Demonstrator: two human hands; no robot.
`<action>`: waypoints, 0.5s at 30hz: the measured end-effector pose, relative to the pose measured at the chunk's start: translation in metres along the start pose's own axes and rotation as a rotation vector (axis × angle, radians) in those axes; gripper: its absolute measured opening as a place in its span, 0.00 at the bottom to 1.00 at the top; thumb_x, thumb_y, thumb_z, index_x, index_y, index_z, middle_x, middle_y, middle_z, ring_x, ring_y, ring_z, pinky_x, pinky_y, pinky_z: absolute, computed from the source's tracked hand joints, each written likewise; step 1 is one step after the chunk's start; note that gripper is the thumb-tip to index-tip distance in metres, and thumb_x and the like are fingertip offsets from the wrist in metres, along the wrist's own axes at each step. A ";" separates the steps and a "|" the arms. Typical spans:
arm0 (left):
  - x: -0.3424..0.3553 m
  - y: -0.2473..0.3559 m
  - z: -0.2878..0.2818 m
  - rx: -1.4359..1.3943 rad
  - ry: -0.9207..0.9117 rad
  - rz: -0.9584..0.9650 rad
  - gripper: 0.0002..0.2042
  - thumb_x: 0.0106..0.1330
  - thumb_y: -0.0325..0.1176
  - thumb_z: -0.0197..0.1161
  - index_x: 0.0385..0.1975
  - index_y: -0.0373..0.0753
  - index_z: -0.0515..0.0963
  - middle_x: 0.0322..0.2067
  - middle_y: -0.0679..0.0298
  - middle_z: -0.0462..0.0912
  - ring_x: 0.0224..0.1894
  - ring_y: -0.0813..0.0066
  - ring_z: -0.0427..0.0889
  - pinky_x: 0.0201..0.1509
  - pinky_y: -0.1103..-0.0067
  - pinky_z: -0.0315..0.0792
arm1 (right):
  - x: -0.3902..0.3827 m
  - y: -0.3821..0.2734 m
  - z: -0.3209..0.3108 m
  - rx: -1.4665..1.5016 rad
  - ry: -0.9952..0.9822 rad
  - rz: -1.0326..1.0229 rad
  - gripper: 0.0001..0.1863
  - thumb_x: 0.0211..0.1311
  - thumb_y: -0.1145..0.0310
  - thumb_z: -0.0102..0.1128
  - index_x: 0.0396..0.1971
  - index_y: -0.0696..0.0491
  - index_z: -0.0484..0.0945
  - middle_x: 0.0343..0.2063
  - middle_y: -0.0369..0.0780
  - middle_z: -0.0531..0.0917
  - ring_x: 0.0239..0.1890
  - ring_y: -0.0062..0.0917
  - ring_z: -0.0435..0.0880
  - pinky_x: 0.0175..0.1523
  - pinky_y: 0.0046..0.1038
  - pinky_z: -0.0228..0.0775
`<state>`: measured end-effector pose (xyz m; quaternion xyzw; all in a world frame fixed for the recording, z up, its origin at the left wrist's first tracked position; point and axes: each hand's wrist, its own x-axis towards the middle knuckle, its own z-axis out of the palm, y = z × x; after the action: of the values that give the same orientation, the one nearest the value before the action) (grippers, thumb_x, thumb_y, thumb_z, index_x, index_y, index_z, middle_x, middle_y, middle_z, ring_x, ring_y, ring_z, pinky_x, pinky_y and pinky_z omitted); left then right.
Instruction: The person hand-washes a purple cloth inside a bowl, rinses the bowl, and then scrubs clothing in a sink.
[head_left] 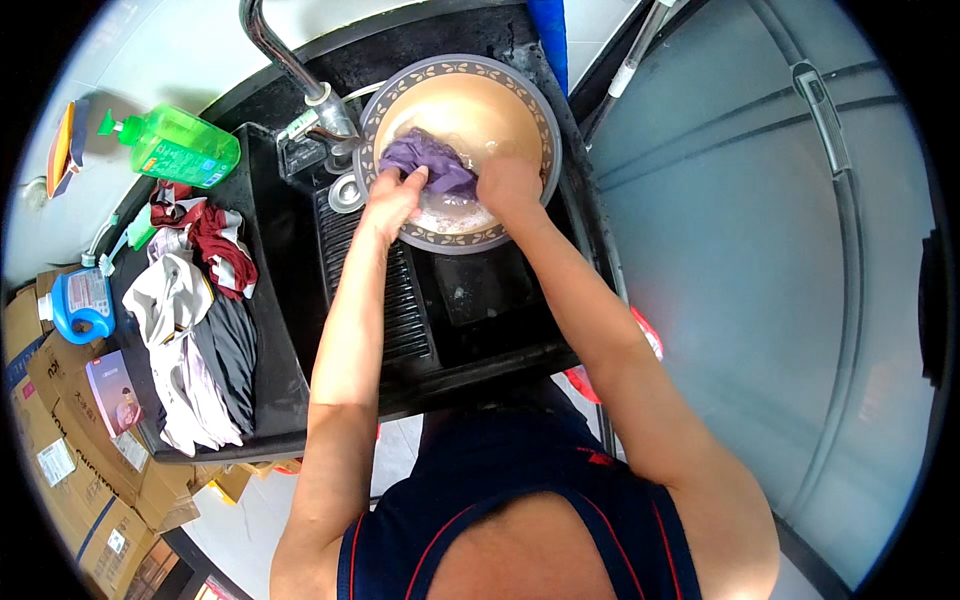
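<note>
A round basin (549, 135) with a patterned grey rim stands in the black sink, holding cloudy, sudsy water. In it, a wet, bunched purple cloth (428, 160) lies partly under water. My left hand (398, 198) grips the cloth's near left side, thumb on top and fingers partly hidden. At the cloth's right end, my right hand (508, 186) is closed in a fist around the fabric, its fingers mostly turned away from view. What kind of garment the cloth is, I cannot tell.
A metal faucet (285, 60) arches in beside the basin's upper left. On the left ledge lie a pile of clothes (180, 300) and a green pump bottle (190, 147). Further left are a blue jug (82, 305) and cardboard boxes (85, 430). A frosted glass door (720, 250) borders the right.
</note>
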<state>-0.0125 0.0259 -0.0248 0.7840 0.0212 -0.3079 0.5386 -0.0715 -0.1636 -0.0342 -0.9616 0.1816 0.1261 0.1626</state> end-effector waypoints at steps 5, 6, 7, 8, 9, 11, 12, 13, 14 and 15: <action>0.008 -0.016 0.006 0.351 0.429 0.133 0.30 0.65 0.45 0.61 0.58 0.24 0.68 0.52 0.42 0.79 0.51 0.52 0.81 0.54 0.70 0.75 | -0.025 -0.047 0.017 0.019 -0.172 0.104 0.45 0.63 0.60 0.58 0.74 0.55 0.42 0.65 0.58 0.61 0.62 0.56 0.68 0.65 0.48 0.62; 0.010 -0.018 0.017 0.313 0.437 0.180 0.31 0.65 0.45 0.61 0.59 0.25 0.68 0.53 0.42 0.79 0.53 0.52 0.80 0.55 0.69 0.74 | -0.020 -0.053 0.029 0.022 -0.199 0.111 0.46 0.63 0.59 0.58 0.74 0.54 0.42 0.65 0.58 0.61 0.62 0.56 0.68 0.65 0.48 0.63; 0.012 -0.021 0.027 0.273 0.446 0.224 0.31 0.65 0.45 0.61 0.60 0.25 0.67 0.54 0.42 0.78 0.54 0.52 0.80 0.56 0.69 0.73 | -0.014 -0.056 0.044 0.024 -0.229 0.118 0.46 0.63 0.58 0.58 0.74 0.52 0.43 0.65 0.57 0.61 0.62 0.55 0.68 0.65 0.47 0.63; 0.016 -0.024 0.034 0.212 0.407 0.147 0.33 0.66 0.47 0.61 0.63 0.28 0.63 0.54 0.42 0.78 0.57 0.48 0.77 0.63 0.66 0.68 | -0.012 -0.061 0.053 0.163 -0.007 0.119 0.37 0.63 0.60 0.57 0.71 0.51 0.56 0.58 0.59 0.71 0.57 0.51 0.75 0.62 0.43 0.67; 0.031 -0.032 0.036 -0.087 0.272 0.096 0.33 0.66 0.49 0.61 0.62 0.29 0.64 0.53 0.43 0.78 0.55 0.49 0.78 0.62 0.65 0.69 | -0.002 -0.060 0.057 0.361 -0.017 0.056 0.32 0.62 0.62 0.56 0.66 0.53 0.62 0.54 0.59 0.74 0.55 0.50 0.77 0.60 0.42 0.69; 0.053 -0.044 0.034 -0.682 -0.010 -0.017 0.33 0.66 0.52 0.61 0.61 0.31 0.67 0.50 0.46 0.80 0.52 0.52 0.80 0.60 0.65 0.71 | 0.004 -0.066 0.039 0.753 -0.051 -0.076 0.24 0.61 0.66 0.54 0.57 0.56 0.73 0.46 0.60 0.80 0.50 0.48 0.81 0.57 0.41 0.71; 0.050 -0.043 0.028 -0.958 -0.210 -0.186 0.33 0.66 0.57 0.59 0.58 0.33 0.70 0.46 0.46 0.80 0.48 0.54 0.81 0.57 0.65 0.75 | -0.003 -0.075 0.037 0.789 0.164 -0.187 0.13 0.59 0.68 0.53 0.39 0.60 0.79 0.34 0.60 0.82 0.43 0.50 0.83 0.53 0.42 0.73; 0.046 -0.035 0.017 -1.145 -0.471 -0.285 0.31 0.65 0.59 0.58 0.53 0.34 0.74 0.43 0.46 0.81 0.46 0.53 0.81 0.53 0.65 0.76 | -0.007 -0.082 0.038 0.771 0.196 -0.214 0.14 0.59 0.67 0.53 0.40 0.60 0.79 0.35 0.59 0.83 0.43 0.50 0.83 0.53 0.42 0.73; 0.038 -0.025 0.011 -1.136 -0.567 -0.259 0.30 0.66 0.58 0.58 0.52 0.33 0.74 0.43 0.48 0.81 0.46 0.53 0.81 0.54 0.63 0.76 | -0.010 -0.088 0.041 0.753 0.227 -0.239 0.15 0.59 0.66 0.53 0.41 0.59 0.79 0.36 0.57 0.83 0.44 0.49 0.84 0.52 0.42 0.74; 0.029 -0.014 0.007 -1.126 -0.661 -0.228 0.29 0.67 0.57 0.57 0.50 0.33 0.74 0.43 0.49 0.81 0.47 0.54 0.81 0.56 0.62 0.76 | -0.015 -0.091 0.041 0.735 0.259 -0.269 0.16 0.58 0.65 0.54 0.42 0.59 0.80 0.36 0.56 0.84 0.44 0.48 0.84 0.51 0.42 0.74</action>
<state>0.0028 0.0169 -0.0527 0.2396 0.0954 -0.5291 0.8084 -0.0568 -0.0638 -0.0429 -0.8627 0.1061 -0.0918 0.4860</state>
